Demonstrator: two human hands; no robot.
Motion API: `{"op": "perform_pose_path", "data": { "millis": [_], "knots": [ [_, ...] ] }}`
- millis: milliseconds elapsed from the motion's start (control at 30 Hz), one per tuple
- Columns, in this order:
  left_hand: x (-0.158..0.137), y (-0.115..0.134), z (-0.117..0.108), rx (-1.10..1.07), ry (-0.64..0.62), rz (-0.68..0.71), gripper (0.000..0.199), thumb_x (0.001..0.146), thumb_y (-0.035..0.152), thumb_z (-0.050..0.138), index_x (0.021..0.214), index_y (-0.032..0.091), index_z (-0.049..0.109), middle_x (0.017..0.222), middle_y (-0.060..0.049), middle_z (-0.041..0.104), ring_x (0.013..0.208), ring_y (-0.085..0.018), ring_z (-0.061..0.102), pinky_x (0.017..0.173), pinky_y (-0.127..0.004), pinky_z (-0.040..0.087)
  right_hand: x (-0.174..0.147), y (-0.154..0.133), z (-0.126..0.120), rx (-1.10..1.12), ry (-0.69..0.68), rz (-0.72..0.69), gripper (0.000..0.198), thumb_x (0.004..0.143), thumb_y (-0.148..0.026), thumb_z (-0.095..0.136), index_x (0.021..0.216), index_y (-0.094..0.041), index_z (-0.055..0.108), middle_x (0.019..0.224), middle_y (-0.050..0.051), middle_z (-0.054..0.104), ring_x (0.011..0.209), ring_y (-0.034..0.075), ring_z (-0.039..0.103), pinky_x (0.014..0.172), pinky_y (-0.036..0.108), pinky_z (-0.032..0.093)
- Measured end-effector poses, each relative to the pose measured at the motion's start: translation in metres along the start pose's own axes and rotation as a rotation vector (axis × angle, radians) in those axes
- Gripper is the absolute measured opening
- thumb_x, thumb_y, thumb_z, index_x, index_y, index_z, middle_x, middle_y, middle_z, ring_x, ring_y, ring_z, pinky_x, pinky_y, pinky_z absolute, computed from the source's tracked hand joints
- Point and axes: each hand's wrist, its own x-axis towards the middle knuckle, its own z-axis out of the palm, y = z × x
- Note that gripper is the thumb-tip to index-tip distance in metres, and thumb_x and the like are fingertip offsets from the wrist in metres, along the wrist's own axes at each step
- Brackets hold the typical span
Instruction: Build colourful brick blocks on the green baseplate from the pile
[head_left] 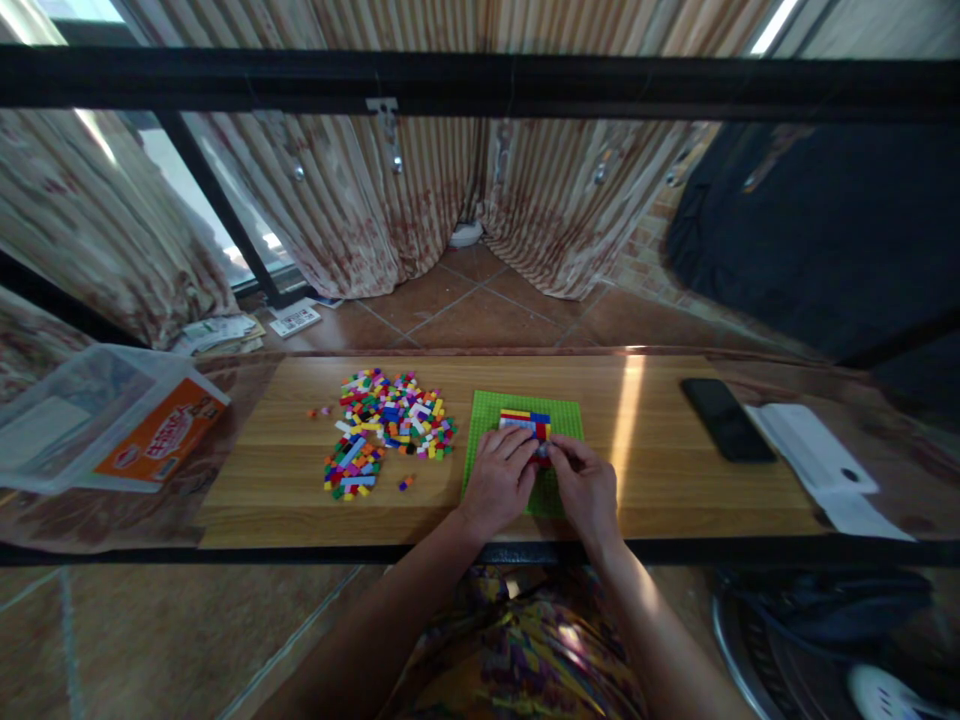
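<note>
A small structure of colourful toy bricks (516, 414), with red, yellow, blue and white parts showing, stands on a green studded baseplate (480, 405). My left hand (499, 472) lies over its left and near side, fingers reaching across the top and thumb at the near edge. From the right, my right hand (589, 487) pinches with thumb and forefinger at a toy brick by the structure's near right edge. The fingertips hide most of that brick. Left of the baseplate lies a spread pile of loose toy bricks (394, 410) in many colours.
A clear plastic box (127, 375) with an orange label stands at the far left. To the right, a black phone (726, 420) lies beside a white open carton (814, 450). The wooden tabletop (285, 420) ends at a dark front edge; a black bar (480, 85) crosses beyond it.
</note>
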Motion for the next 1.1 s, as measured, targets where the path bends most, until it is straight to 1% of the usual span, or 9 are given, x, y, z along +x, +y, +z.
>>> {"op": "perform_pose_path", "data": {
  "millis": [233, 333, 500, 667, 833, 967, 1100],
  "knots": [
    [0.000, 0.000, 0.001, -0.003, 0.012, -0.007, 0.027, 0.094, 0.023, 0.052, 0.118, 0.019, 0.064, 0.128, -0.009, 0.065, 0.125, -0.026, 0.052, 0.105, -0.048, 0.045, 0.009, 0.007, -0.008, -0.065, -0.089, 0.017, 0.040, 0.081, -0.050, 0.063, 0.103, -0.019, 0.073, 0.095, 0.009, 0.075, 0.085, 0.025, 0.069, 0.081, 0.041, 0.053],
    [0.000, -0.001, 0.002, 0.002, 0.025, 0.007, 0.027, 0.093, 0.023, 0.053, 0.117, 0.018, 0.064, 0.128, -0.009, 0.065, 0.125, -0.025, 0.052, 0.105, -0.048, 0.046, 0.012, 0.006, -0.009, -0.087, -0.115, 0.031, 0.044, 0.079, -0.053, 0.064, 0.102, -0.017, 0.073, 0.092, 0.010, 0.076, 0.082, 0.025, 0.069, 0.079, 0.040, 0.053],
    [0.000, -0.002, 0.003, 0.014, 0.043, 0.025, 0.025, 0.093, 0.023, 0.054, 0.115, 0.019, 0.065, 0.127, -0.009, 0.066, 0.124, -0.026, 0.053, 0.103, -0.048, 0.047, 0.010, 0.002, -0.009, -0.041, -0.114, 0.030, 0.039, 0.081, -0.052, 0.063, 0.096, -0.017, 0.074, 0.095, 0.010, 0.076, 0.087, 0.024, 0.069, 0.083, 0.039, 0.052],
    [-0.001, -0.003, 0.004, 0.005, 0.075, 0.039, 0.022, 0.092, 0.021, 0.055, 0.110, 0.020, 0.067, 0.124, -0.008, 0.067, 0.121, -0.026, 0.055, 0.102, -0.048, 0.048, 0.011, -0.004, -0.008, 0.014, -0.072, 0.048, 0.036, 0.077, -0.049, 0.067, 0.092, -0.017, 0.074, 0.087, 0.008, 0.076, 0.080, 0.022, 0.069, 0.078, 0.036, 0.053],
    [-0.001, -0.003, 0.003, -0.011, 0.104, 0.047, 0.018, 0.091, 0.019, 0.055, 0.104, 0.019, 0.068, 0.119, -0.008, 0.069, 0.118, -0.025, 0.057, 0.100, -0.047, 0.049, 0.018, -0.007, -0.003, 0.037, -0.075, 0.032, 0.032, 0.074, -0.048, 0.068, 0.084, -0.018, 0.074, 0.083, 0.006, 0.075, 0.077, 0.022, 0.068, 0.077, 0.035, 0.053],
    [-0.001, -0.003, 0.003, -0.022, 0.109, 0.052, 0.016, 0.092, 0.019, 0.054, 0.102, 0.019, 0.067, 0.117, -0.008, 0.070, 0.116, -0.025, 0.058, 0.100, -0.047, 0.049, 0.020, -0.007, 0.000, 0.021, -0.100, 0.023, 0.030, 0.076, -0.047, 0.067, 0.084, -0.019, 0.075, 0.085, 0.006, 0.076, 0.080, 0.022, 0.069, 0.080, 0.035, 0.053],
    [-0.001, -0.003, 0.003, -0.027, 0.112, 0.040, 0.016, 0.091, 0.019, 0.055, 0.101, 0.019, 0.067, 0.117, -0.008, 0.070, 0.116, -0.025, 0.058, 0.100, -0.047, 0.048, 0.020, -0.008, -0.002, -0.036, -0.117, 0.019, 0.032, 0.078, -0.048, 0.063, 0.086, -0.019, 0.075, 0.084, 0.007, 0.077, 0.079, 0.023, 0.070, 0.077, 0.035, 0.053]
  ]
}}
